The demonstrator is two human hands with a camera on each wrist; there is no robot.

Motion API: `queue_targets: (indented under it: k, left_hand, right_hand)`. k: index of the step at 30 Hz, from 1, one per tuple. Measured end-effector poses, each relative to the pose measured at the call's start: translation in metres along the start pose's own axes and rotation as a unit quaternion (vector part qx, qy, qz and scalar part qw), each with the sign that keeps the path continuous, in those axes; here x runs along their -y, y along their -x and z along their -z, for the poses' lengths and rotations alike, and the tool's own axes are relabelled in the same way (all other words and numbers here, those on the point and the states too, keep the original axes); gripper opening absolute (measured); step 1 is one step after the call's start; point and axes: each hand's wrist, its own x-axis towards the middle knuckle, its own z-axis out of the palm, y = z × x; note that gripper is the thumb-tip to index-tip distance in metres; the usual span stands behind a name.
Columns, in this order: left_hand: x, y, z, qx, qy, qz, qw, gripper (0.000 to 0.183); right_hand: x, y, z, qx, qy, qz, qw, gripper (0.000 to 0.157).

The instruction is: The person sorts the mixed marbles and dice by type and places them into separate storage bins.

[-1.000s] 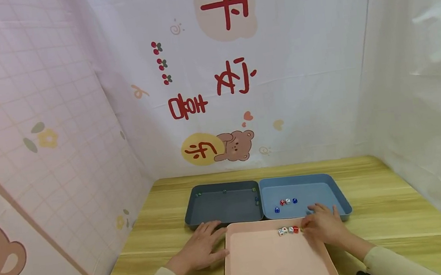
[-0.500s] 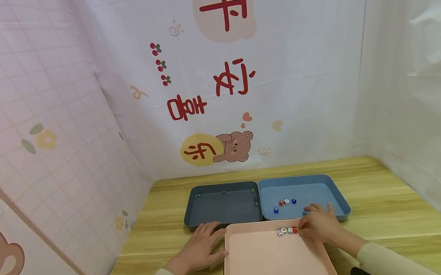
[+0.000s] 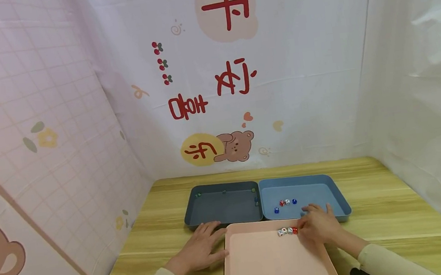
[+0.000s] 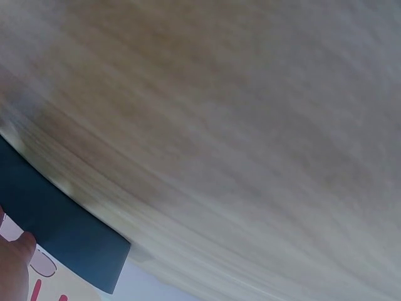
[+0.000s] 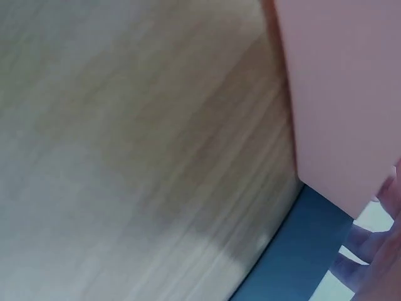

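Several white dice (image 3: 284,231) and a red die (image 3: 294,230) form a short row along the far wall inside the pink tray (image 3: 276,265). My right hand (image 3: 321,226) reaches over the tray's far right corner, its thumb and index finger pinched together at the right end of that row. The small die at those fingertips is hidden now. Beside the tray's left wall rests my left hand (image 3: 200,249), palm down with fingers spread loosely. Its thumb touches the rim. In the right wrist view, fingers (image 5: 369,241) show beyond the tray's wall.
A blue tray (image 3: 335,194) holds several blue, red and white dice (image 3: 288,202). Beside it a dark grey tray (image 3: 208,211) holds several small greenish dice near its walls. Both stand directly behind the pink tray on the wooden table (image 3: 392,213).
My right hand has shifted slightly left, and the dice in the row sit closer together. The yellowish die seen at its fingertips earlier is now covered. My left hand stays put.
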Motion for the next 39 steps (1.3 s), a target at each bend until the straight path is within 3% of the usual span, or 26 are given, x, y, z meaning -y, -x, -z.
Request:
queue_targets:
  k: [4, 11, 25, 39]
  left_hand:
    - [0.0, 0.0, 0.0, 0.0, 0.0, 0.0, 1.0, 0.062]
    - [0.001, 0.001, 0.0, 0.001, 0.001, -0.001, 1.0, 0.062]
    - [0.005, 0.002, -0.002, -0.004, 0.005, -0.003, 1.0, 0.063]
    - [0.001, 0.001, 0.001, 0.0, 0.012, -0.002, 0.9999, 0.063]
  right_hand:
    - [-0.001, -0.003, 0.004, -0.006, -0.006, 0.001, 1.0, 0.013]
    - [0.002, -0.013, 0.013, -0.025, -0.062, -0.023, 0.998, 0.013]
    - [0.013, -0.058, 0.022, -0.071, -0.056, -0.04, 0.995, 0.004]
    - [0.047, -0.103, 0.023, -0.038, -0.081, -0.068, 0.994, 0.011]
